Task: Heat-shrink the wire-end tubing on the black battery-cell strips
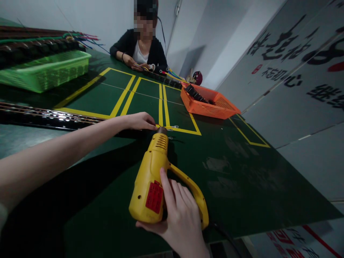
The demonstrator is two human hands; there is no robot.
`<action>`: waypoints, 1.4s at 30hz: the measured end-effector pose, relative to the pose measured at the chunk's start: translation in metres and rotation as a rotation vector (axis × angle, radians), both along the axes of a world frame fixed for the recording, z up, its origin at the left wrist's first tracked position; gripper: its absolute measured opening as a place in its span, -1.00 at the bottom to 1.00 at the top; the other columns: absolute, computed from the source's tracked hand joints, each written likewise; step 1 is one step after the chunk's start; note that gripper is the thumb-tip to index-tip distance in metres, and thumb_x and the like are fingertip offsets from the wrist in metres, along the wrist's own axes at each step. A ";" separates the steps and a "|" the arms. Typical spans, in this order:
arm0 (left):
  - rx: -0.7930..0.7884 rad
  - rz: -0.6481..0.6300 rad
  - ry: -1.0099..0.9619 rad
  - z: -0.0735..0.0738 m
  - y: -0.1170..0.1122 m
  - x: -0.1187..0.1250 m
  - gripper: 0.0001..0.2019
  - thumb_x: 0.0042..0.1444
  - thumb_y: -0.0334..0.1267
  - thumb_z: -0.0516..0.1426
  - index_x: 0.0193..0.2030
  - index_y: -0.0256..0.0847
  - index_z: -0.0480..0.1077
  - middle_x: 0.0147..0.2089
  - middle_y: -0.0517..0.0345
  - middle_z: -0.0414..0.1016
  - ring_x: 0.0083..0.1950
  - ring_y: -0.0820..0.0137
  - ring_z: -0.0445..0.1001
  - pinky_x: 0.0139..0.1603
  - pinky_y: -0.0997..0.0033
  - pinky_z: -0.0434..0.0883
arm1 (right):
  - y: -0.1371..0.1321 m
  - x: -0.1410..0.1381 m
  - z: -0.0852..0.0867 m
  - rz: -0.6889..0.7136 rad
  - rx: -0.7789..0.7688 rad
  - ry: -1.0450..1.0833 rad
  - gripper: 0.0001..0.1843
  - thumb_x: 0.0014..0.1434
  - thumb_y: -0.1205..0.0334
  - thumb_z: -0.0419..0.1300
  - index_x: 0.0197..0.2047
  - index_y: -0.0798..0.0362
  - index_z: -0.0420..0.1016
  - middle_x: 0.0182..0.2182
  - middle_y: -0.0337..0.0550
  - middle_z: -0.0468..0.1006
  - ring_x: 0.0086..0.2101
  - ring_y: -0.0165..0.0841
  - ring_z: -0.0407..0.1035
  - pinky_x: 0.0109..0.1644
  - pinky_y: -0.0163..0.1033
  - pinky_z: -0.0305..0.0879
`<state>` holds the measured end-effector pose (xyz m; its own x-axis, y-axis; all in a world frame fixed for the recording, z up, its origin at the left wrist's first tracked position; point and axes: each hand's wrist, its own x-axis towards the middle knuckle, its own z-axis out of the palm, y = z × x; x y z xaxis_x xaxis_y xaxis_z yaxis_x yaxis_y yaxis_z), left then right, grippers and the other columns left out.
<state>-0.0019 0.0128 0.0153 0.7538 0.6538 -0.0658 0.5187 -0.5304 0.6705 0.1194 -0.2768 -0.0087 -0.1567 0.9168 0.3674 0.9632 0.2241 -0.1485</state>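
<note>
My right hand (180,211) is wrapped round a yellow heat gun (150,165) with a red label, and its black cord runs off the near table edge. The gun's dark metal nozzle (162,130) points away from me, close to several wires with metal ring terminals (174,127). Just left of the nozzle, my left hand (142,121) pinches the wires near their ends. Beneath the left forearm lies a long dark assembly (53,116) with copper-coloured wires along it. The nozzle hides part of the wires.
On the green table (215,172) with yellow tape outlines stand a green basket (64,68) of dark wired parts, far left, and an orange basket (206,111) with black parts, far right. Across the table sits a person (139,50) handling wires.
</note>
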 end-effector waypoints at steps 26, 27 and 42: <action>0.268 0.003 -0.139 -0.012 -0.015 0.007 -0.81 0.00 -0.12 0.11 -0.38 -0.21 0.32 -0.42 0.20 0.35 -0.40 0.42 0.28 -0.41 0.45 0.12 | 0.046 0.040 0.030 -0.147 -0.381 0.272 -0.56 0.35 0.14 -0.16 0.18 0.06 0.31 0.00 -0.03 0.44 -0.01 -0.23 0.32 0.03 -0.07 0.25; 0.273 0.009 -0.143 -0.012 -0.015 0.006 -0.81 0.00 -0.12 0.11 -0.39 -0.21 0.31 -0.42 0.21 0.35 -0.41 0.42 0.27 -0.42 0.45 0.11 | 0.049 0.040 0.030 -0.146 -0.401 0.278 -0.57 0.36 0.15 -0.17 0.13 0.06 0.35 -0.03 -0.03 0.46 -0.03 -0.23 0.34 0.01 -0.09 0.25; 0.035 0.081 -0.326 -0.009 -0.015 -0.001 -0.54 0.17 0.05 -0.07 -0.29 -0.29 0.48 -0.31 0.09 0.50 -0.29 0.35 0.40 -0.25 0.41 0.28 | 0.069 0.015 0.040 -0.070 -0.482 0.381 -0.55 0.39 0.02 -0.22 -0.38 0.02 0.32 -0.39 -0.21 0.50 -0.38 -0.39 0.39 -0.37 -0.31 0.05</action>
<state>-0.0030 -0.0025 0.0058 0.6772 0.7098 0.1939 0.3213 -0.5223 0.7899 0.1341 -0.2076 0.0309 -0.0297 0.9970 -0.0721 0.8325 -0.0153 -0.5537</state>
